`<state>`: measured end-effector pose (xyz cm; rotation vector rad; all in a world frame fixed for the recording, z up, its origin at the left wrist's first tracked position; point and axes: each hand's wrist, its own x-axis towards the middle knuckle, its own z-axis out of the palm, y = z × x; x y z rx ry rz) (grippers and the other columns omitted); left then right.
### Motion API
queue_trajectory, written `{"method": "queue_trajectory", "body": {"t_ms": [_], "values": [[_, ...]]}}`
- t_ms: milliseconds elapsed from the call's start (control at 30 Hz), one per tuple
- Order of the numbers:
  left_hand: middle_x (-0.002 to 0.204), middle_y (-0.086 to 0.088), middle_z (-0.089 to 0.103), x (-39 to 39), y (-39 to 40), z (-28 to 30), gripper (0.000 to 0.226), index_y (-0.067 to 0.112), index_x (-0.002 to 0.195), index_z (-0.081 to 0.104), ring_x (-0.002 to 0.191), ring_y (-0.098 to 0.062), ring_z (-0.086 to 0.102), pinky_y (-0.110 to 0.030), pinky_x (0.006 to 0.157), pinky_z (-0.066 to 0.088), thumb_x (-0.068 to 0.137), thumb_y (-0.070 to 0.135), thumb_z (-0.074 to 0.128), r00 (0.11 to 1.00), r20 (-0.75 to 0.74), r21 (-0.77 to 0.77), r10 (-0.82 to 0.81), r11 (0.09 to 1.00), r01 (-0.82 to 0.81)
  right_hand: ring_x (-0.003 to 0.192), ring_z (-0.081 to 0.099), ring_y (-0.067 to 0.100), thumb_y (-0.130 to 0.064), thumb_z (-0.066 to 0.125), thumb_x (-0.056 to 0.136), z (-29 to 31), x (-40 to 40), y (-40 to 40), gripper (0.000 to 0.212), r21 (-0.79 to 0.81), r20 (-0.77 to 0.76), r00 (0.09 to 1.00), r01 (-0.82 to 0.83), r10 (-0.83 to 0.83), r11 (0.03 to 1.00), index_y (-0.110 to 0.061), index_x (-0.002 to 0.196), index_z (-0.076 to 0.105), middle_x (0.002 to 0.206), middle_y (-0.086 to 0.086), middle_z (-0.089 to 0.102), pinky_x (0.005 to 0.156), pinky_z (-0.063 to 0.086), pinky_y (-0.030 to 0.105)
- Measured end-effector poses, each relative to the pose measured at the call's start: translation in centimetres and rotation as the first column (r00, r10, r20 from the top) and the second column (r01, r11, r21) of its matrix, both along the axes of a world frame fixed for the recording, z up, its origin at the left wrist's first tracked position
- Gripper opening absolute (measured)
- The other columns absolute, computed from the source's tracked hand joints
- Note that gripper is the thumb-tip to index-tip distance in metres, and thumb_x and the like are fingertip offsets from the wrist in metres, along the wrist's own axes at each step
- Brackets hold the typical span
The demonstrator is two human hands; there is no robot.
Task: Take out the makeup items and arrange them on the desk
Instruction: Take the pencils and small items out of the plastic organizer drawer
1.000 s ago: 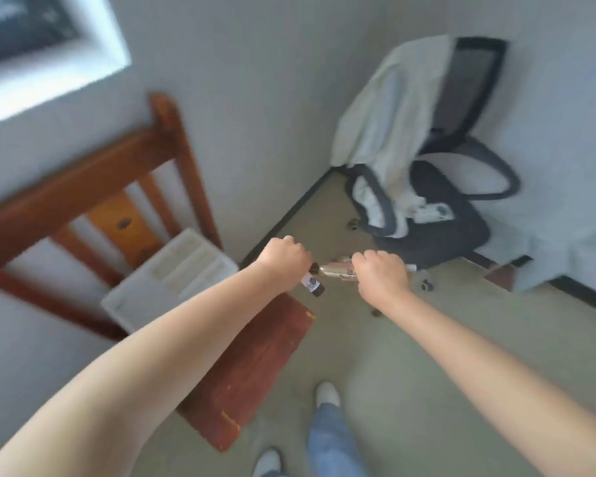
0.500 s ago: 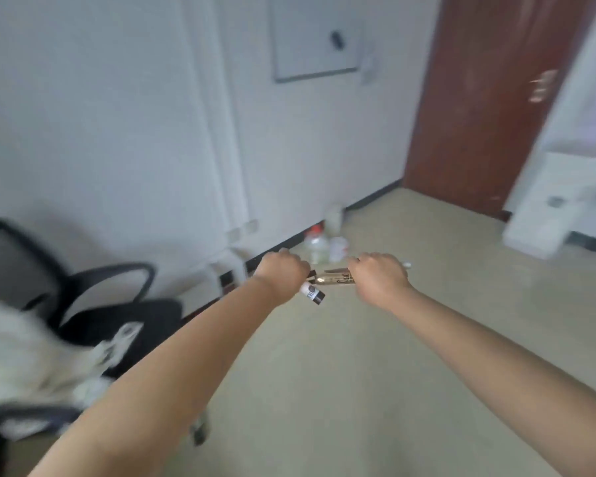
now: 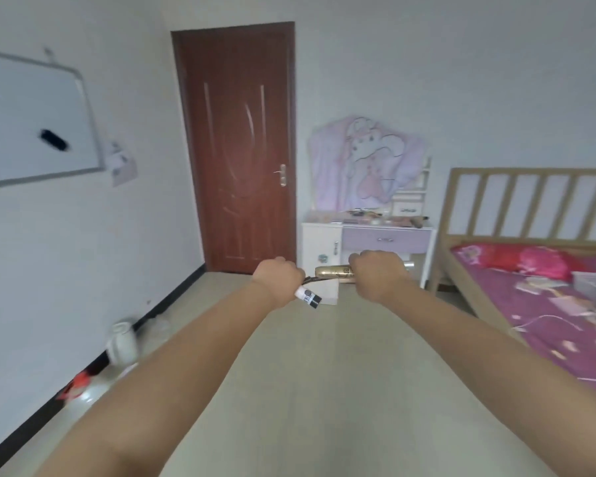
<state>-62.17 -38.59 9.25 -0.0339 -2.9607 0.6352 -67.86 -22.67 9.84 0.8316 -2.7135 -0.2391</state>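
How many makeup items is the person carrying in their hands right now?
2 visible: a small white tube with a black cap sticks out below the left hand, and a gold cylindrical bottle is gripped by the right hand. More may be hidden inside the fists.

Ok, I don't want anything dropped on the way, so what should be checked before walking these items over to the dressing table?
1. Left hand grips the white tube with black cap: ok.
2. Right hand grips the gold cylindrical bottle: ok.
3. Beige floor ahead free of obstacles: ok.
4. Free room on the white and purple dressing table: cannot tell, its top holds small items.
5. Everything held is secure: cannot tell, fingers hidden.
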Motion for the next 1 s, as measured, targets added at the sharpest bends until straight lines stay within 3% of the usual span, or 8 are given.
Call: {"method": "queue_trajectory", "body": {"t_ms": [233, 500, 600, 800, 1000], "values": [[0.125, -0.011, 0.052, -18.4, -0.3, 1.1, 0.031, 0.008, 0.121, 0.048, 0.119, -0.029, 0.046, -0.037, 0.091, 0.042, 0.096, 0.025, 0.043, 0.993, 0.009, -0.047, -0.119, 0.992, 0.12, 0.104, 0.056, 0.029, -0.006, 0.045, 0.085, -0.2, -15.7, 0.8, 0.027, -0.041, 0.039, 0.989, 0.148, -0.146, 0.988, -0.006, 0.112, 0.05, 0.113, 0.011, 0.057, 0.07, 0.035, 0.03], [0.118, -0.009, 0.058, -41.2, -3.8, 3.7, 0.025, 0.007, 0.113, 0.055, 0.11, -0.026, 0.053, -0.033, 0.082, 0.044, 0.094, 0.019, 0.044, 0.978, 0.002, -0.103, -0.211, 0.972, 0.21, 0.113, 0.053, 0.027, -0.005, 0.044, 0.083, 2.3, -37.2, -2.9, 0.031, -0.124, 0.062, 0.957, 0.289, -0.283, 0.949, -0.008, 0.113, 0.051, 0.116, 0.009, 0.058, 0.079, 0.045, 0.032], [0.12, -0.01, 0.057, -49.1, -5.4, 4.7, 0.028, 0.006, 0.115, 0.054, 0.111, -0.027, 0.053, -0.034, 0.086, 0.044, 0.095, 0.022, 0.043, 0.971, -0.021, -0.1, -0.24, 0.966, 0.237, 0.106, 0.056, 0.027, -0.004, 0.044, 0.084, 3.4, -44.6, -4.3, 0.034, -0.102, 0.041, 0.94, 0.341, -0.338, 0.935, -0.008, 0.117, 0.05, 0.115, 0.01, 0.057, 0.073, 0.041, 0.029], [0.121, -0.01, 0.056, -64.9, -7.8, 3.9, 0.029, 0.007, 0.117, 0.051, 0.113, -0.026, 0.052, -0.033, 0.088, 0.043, 0.096, 0.024, 0.042, 0.975, 0.001, -0.087, -0.22, 0.972, 0.22, 0.1, 0.059, 0.027, -0.006, 0.046, 0.083, 2.5, -61.1, -6.6, 0.032, -0.111, 0.086, 0.922, 0.386, -0.378, 0.916, -0.01, 0.115, 0.053, 0.111, 0.007, 0.059, 0.08, 0.046, 0.032], [0.119, -0.01, 0.056, -81.7, -9.9, 3.2, 0.03, 0.007, 0.118, 0.051, 0.111, -0.026, 0.053, -0.033, 0.085, 0.044, 0.096, 0.025, 0.043, 0.992, 0.008, -0.093, -0.126, 0.988, 0.127, 0.102, 0.057, 0.027, -0.009, 0.048, 0.086, 1.8, -78.3, -7.1, 0.025, -0.109, 0.068, 0.946, 0.322, -0.317, 0.94, -0.009, 0.111, 0.053, 0.107, 0.008, 0.057, 0.071, 0.039, 0.029]]}}
